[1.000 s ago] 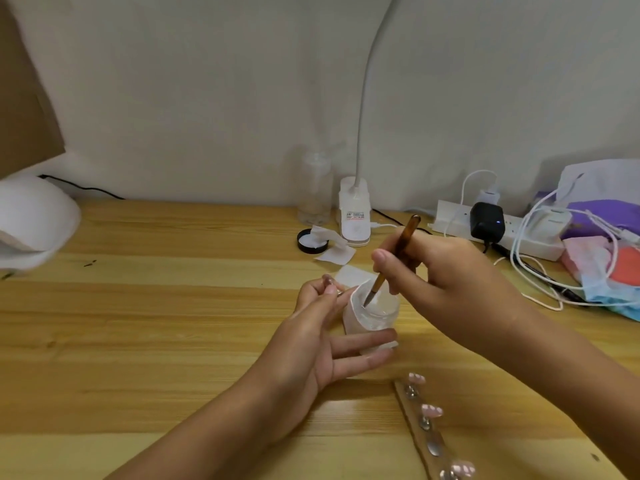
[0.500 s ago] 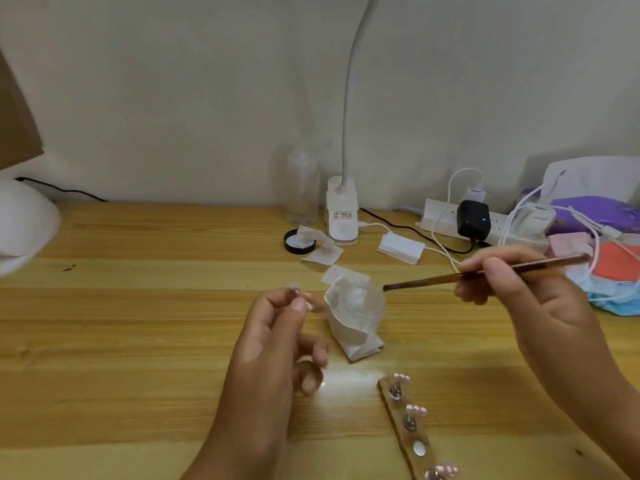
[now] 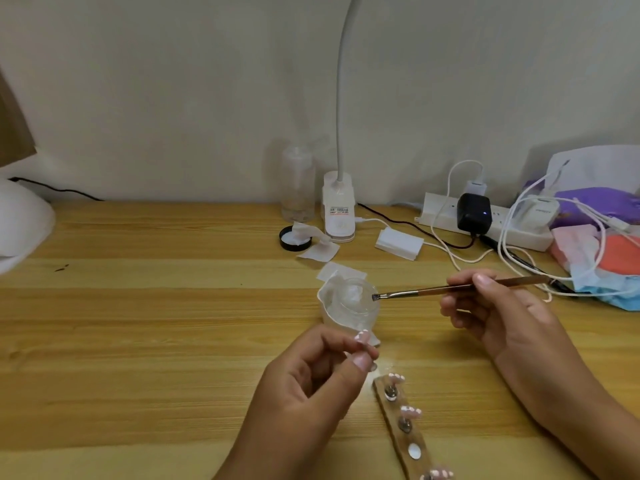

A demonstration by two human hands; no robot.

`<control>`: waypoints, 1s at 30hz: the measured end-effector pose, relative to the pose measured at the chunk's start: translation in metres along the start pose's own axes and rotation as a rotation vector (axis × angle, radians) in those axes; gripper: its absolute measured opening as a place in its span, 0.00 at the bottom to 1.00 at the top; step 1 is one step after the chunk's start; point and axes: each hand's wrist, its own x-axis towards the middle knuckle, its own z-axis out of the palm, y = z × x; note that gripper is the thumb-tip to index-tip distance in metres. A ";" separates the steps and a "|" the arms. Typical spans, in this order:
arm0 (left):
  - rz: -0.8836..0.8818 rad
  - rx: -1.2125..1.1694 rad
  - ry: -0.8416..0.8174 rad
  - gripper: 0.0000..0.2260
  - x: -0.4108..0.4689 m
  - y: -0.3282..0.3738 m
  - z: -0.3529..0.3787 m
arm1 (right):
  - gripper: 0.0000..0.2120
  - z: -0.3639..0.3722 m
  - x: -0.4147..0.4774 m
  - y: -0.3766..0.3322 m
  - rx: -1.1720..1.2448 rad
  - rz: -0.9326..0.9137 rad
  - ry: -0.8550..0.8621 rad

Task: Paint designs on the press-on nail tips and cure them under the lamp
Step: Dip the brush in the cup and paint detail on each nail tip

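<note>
- Head view looks down on my left hand, thumb and forefinger curled together and pinching a tip; the pink tip with white marks shows just above my thumbnail, at the end of the forefinger.
- My other left fingers are loosely curled beneath; I cannot tell what lies under the tip between the pads.
- My right hand grips the brush between thumb and fingers, with the handle running out to the right past my knuckles.
- The bristles point left, away from my right fingers, and sit at the right rim of the jar; I cannot tell whether they touch it.
- The jar stands just beyond my left fingertips and left of my right ones, half wrapped in a white wipe.
- The pinched tip is near the foot of the jar and well apart from the bristles.
- The strip lies on the table just right of my left thumb, below my right wrist, and runs toward me.
- Three more tips sit on its studs, with one bare stud among them.
- The cure lamp is far left of my left hand, at the frame edge.
- Beyond both hands, by the wall, are a clear bottle, a black cap, loose wipes and the desk lamp clip.
- The power strip and its cables lie beyond my right fingers.
</note>
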 end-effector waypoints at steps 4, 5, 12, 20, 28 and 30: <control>-0.030 0.019 -0.014 0.03 0.002 0.001 0.001 | 0.13 0.000 0.001 0.000 0.007 -0.001 0.002; -0.030 0.017 -0.006 0.04 0.003 0.001 0.000 | 0.13 -0.001 0.001 0.000 0.009 -0.002 0.007; 0.000 0.013 -0.002 0.11 0.004 -0.004 -0.001 | 0.13 -0.005 0.000 0.001 -0.008 -0.013 0.040; 0.004 0.092 -0.012 0.08 0.004 -0.003 -0.002 | 0.07 -0.007 -0.006 -0.001 0.206 -0.059 -0.021; -0.006 0.107 -0.005 0.05 0.004 -0.003 0.000 | 0.07 -0.003 -0.010 0.000 0.246 -0.014 -0.135; -0.006 0.109 0.002 0.05 0.004 -0.003 0.000 | 0.07 -0.002 -0.012 -0.002 0.238 -0.021 -0.146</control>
